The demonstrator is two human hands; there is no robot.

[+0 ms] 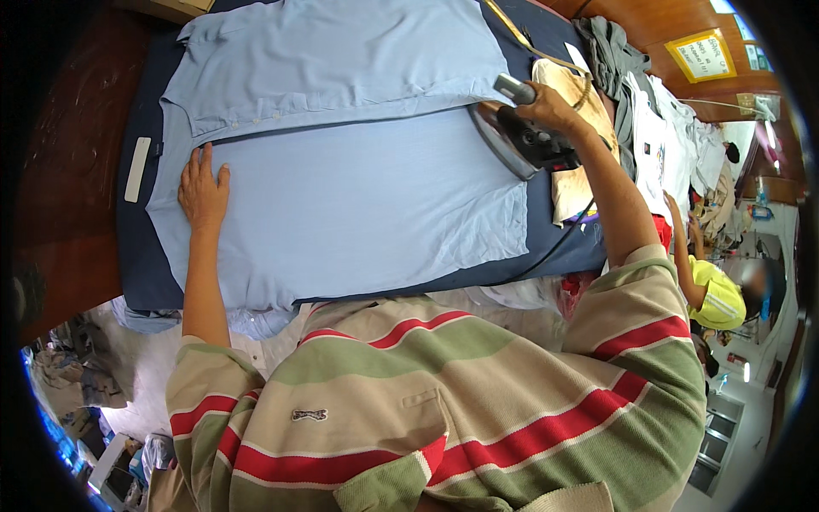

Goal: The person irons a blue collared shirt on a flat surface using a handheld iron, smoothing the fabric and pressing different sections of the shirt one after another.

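A light blue shirt [358, 196] lies spread on a dark blue padded ironing table [145, 247], its buttoned front edge running across the middle. My left hand [205, 189] rests flat on the cloth near the collar end, fingers stretched out. At the opposite end my right hand [550, 109] grips the handle of a dark steam iron [525, 141]. The iron's metal soleplate is tilted, its edge at the shirt; whether it fully touches the cloth I cannot tell. Creases show in the fabric near the lower right corner.
A folded tan cloth [567, 192] lies right of the iron, whose cord [559, 247] trails down the table. Grey garments [610, 47] and white ones [653, 128] are heaped farther right. A white strip [137, 169] lies at the left edge. A person in yellow [717, 294] works at the far right.
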